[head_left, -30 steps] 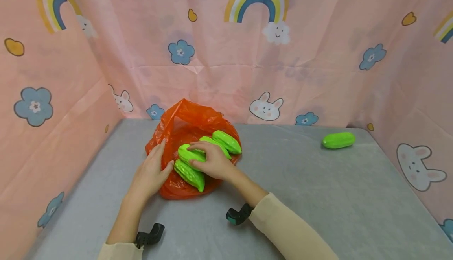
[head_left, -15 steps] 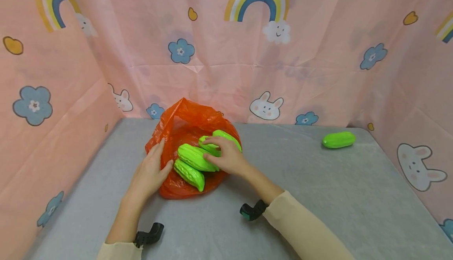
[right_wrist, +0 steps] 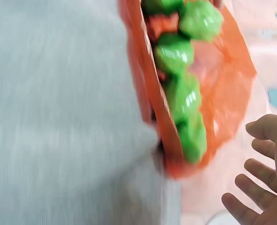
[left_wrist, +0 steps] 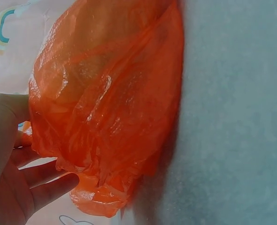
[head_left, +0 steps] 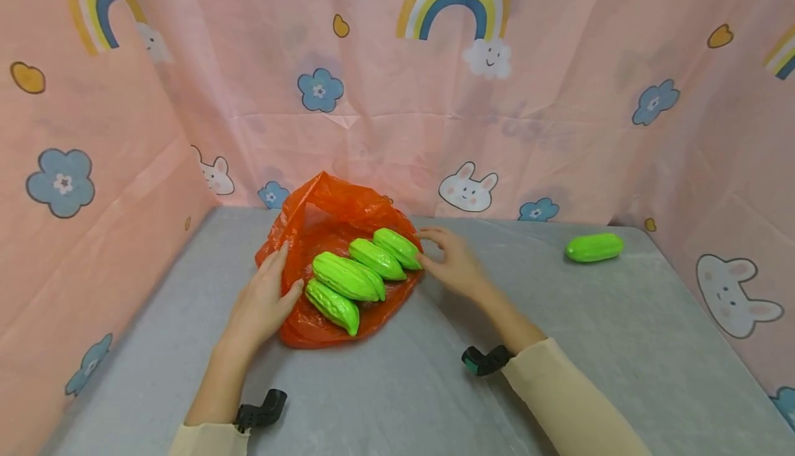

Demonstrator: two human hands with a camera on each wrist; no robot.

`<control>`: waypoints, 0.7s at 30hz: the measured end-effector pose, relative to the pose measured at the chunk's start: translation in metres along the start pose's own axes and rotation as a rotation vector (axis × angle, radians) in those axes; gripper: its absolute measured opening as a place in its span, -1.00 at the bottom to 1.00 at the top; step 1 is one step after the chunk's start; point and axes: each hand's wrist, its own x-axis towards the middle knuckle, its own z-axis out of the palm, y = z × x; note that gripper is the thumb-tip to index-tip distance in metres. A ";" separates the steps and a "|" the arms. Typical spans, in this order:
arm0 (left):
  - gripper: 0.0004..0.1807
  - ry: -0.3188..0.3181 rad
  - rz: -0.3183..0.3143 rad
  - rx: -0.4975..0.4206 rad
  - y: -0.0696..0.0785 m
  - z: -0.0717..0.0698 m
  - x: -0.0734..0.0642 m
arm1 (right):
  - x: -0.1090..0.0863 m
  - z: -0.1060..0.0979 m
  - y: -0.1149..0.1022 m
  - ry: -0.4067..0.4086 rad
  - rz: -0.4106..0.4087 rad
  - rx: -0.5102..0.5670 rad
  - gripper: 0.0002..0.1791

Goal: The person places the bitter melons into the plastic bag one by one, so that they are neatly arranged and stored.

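An orange-red plastic bag lies with its mouth open towards me in the head view. Inside rest several glossy green bitter melons, side by side in a slanting row. My left hand touches the bag's left side, its fingers extended along the film and the thumb at the mouth's edge. In the left wrist view those fingers look fairly straight, beside the crumpled bag. My right hand is just right of the bag, fingers spread and holding nothing; the right wrist view shows its fingers apart from the bag.
A lone green oblong vegetable lies at the back right of the grey tabletop. Pink printed curtains enclose the table at the back and both sides.
My right hand has moved right, off the bitter melons and out past the bag's right rim, uncovering the row. The left hand has stayed at the bag's left side.
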 end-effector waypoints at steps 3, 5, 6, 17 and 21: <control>-0.17 -0.006 -0.006 -0.004 0.000 0.000 0.000 | -0.006 -0.013 0.013 0.019 0.053 -0.030 -0.55; -0.17 -0.011 -0.008 -0.004 0.000 0.000 0.000 | -0.009 -0.021 0.023 0.030 0.081 -0.052 -0.55; -0.17 -0.014 -0.010 -0.003 0.000 0.000 0.000 | -0.011 -0.024 0.027 0.037 0.089 -0.058 -0.54; -0.17 -0.021 -0.021 0.000 -0.002 -0.002 -0.001 | -0.033 -0.058 0.067 0.242 0.275 -0.153 -0.56; -0.17 -0.029 -0.024 0.002 -0.001 -0.001 0.000 | -0.042 -0.072 0.079 0.328 0.362 -0.162 -0.56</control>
